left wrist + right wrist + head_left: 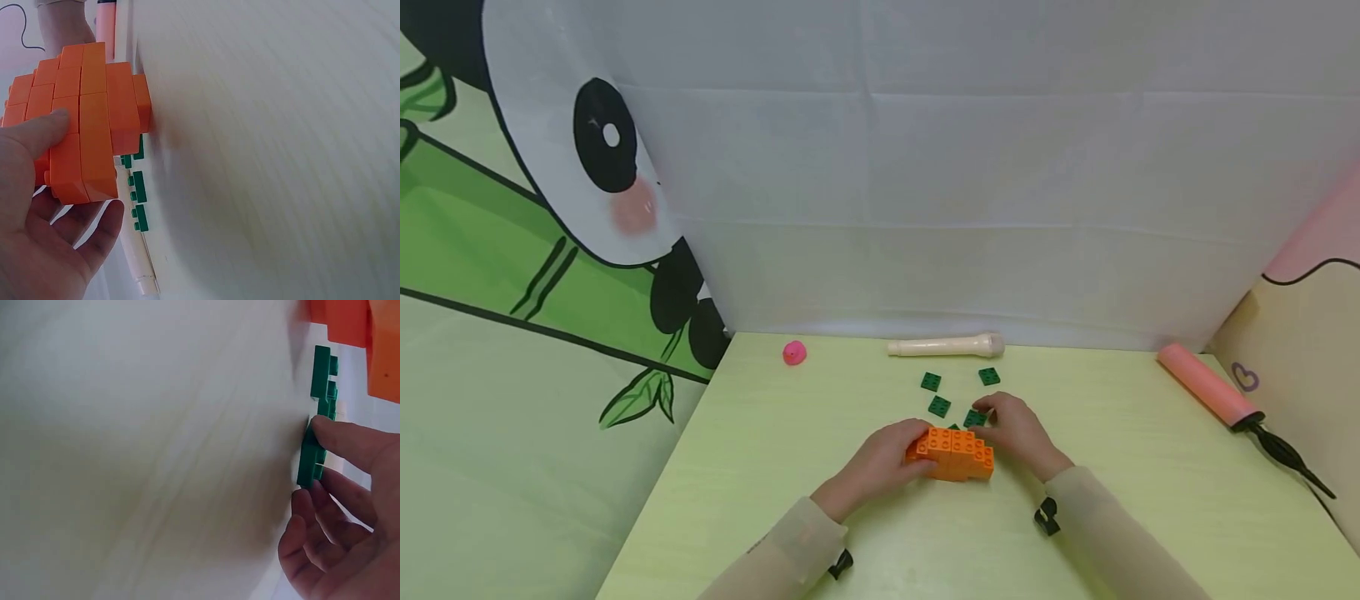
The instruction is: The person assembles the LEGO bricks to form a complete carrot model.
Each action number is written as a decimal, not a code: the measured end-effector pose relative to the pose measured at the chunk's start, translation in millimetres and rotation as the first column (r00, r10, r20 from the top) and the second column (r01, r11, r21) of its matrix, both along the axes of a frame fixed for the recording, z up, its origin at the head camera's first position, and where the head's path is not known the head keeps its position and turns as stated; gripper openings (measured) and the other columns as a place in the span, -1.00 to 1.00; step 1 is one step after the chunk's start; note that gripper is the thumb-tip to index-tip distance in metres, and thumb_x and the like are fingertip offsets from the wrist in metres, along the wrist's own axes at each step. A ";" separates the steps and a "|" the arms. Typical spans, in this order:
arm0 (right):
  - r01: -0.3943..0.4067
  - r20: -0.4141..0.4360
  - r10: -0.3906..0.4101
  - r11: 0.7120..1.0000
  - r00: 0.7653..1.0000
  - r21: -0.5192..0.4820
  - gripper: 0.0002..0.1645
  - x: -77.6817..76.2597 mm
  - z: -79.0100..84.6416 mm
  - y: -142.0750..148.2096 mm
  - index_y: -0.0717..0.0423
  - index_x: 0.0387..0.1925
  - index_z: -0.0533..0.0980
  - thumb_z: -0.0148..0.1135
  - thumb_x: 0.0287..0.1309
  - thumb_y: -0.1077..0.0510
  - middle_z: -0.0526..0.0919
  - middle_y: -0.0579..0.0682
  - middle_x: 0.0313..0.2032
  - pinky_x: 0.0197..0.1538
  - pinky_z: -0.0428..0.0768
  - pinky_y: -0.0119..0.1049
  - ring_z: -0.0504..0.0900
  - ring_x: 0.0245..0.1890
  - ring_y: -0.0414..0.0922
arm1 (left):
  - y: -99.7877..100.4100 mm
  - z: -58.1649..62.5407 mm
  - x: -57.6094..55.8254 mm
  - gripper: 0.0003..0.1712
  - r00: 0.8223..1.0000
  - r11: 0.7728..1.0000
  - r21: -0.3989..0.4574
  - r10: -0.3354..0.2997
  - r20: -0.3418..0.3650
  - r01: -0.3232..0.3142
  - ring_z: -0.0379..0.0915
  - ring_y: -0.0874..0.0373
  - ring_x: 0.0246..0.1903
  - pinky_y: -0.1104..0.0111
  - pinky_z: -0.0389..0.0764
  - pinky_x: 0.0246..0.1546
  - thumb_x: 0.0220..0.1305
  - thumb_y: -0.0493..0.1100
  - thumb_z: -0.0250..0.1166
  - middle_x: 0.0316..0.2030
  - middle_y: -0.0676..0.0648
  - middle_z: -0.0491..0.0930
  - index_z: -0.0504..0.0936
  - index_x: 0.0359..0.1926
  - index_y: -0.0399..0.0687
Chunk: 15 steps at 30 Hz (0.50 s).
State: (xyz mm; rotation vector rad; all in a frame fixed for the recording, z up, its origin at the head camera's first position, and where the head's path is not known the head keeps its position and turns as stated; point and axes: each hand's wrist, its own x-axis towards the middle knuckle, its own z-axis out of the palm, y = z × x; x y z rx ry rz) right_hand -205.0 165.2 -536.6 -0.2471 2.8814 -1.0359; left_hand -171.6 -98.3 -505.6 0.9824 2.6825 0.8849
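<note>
— Pinching on both sides. Left hand (887, 458) grips the stepped orange block of stacked plastic bricks (958, 454), thumb on its near face, fingers round behind. Right hand (1018, 433) pinches a small green studded plastic brick (308, 464) between thumb and fingers.

— Where do they sit?

— Orange block: front and centre, left end in my grip. Green brick: just beyond the block's right half, low by the pale yellow-green tabletop (1150, 450). Can't tell if either touches it.

— Clutter?

— Three loose green studded bricks (939, 407) lie farther back, plus a partly hidden green brick (953, 427) peeking out behind the orange block. Tight quarters, so I'd lift straight up, no dragging.

— Finger placement?

— Right index looks close to the studs in the right wrist view. I'd slide it down onto the side wall, leave studs clear, light squeeze.

— And the left?

— Thumb crosses seams between orange bricks. I'd hold firm but even; a hard one-point press could pry one loose.

— Main risk?

— Green brick twisting in a fingertip pinch, I reckon. I'd level it before raising it.
</note>
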 end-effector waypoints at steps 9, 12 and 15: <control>0.003 -0.008 -0.003 1.000 1.000 0.008 -0.61 0.2 0.1 -1.5 0.17 0.02 0.70 0.56 0.16 0.16 0.63 -0.02 -0.16 -0.07 0.61 -0.11 0.53 -0.22 -0.05 | -0.3 -2.3 -0.9 -0.61 1.000 1.000 0.001 0.002 -0.001 -0.002 0.47 0.29 -0.16 0.35 0.58 -0.01 0.41 0.03 0.42 -0.04 0.19 0.60 0.57 0.14 0.07; 0.003 -0.007 -0.003 1.000 1.000 -0.006 -0.61 1.5 0.6 0.1 0.17 0.01 0.70 0.56 0.16 0.15 0.63 -0.03 -0.19 -0.09 0.60 -0.11 0.53 -0.23 -0.05 | -0.8 -2.9 -1.3 -0.63 1.000 1.000 0.007 0.001 0.004 -0.001 0.47 0.29 -0.18 0.36 0.57 -0.03 0.41 0.03 0.42 -0.06 0.19 0.59 0.57 0.13 0.07; 0.009 -0.007 -0.010 0.999 1.000 -0.043 -0.61 3.4 2.2 3.2 0.16 0.01 0.70 0.55 0.16 0.13 0.63 -0.05 -0.19 -0.09 0.61 -0.11 0.54 -0.22 -0.05 | -1.3 -2.8 -1.2 -0.63 1.000 1.000 0.007 0.000 0.005 0.000 0.48 0.30 -0.16 0.35 0.57 -0.01 0.42 0.03 0.42 -0.05 0.20 0.59 0.57 0.14 0.08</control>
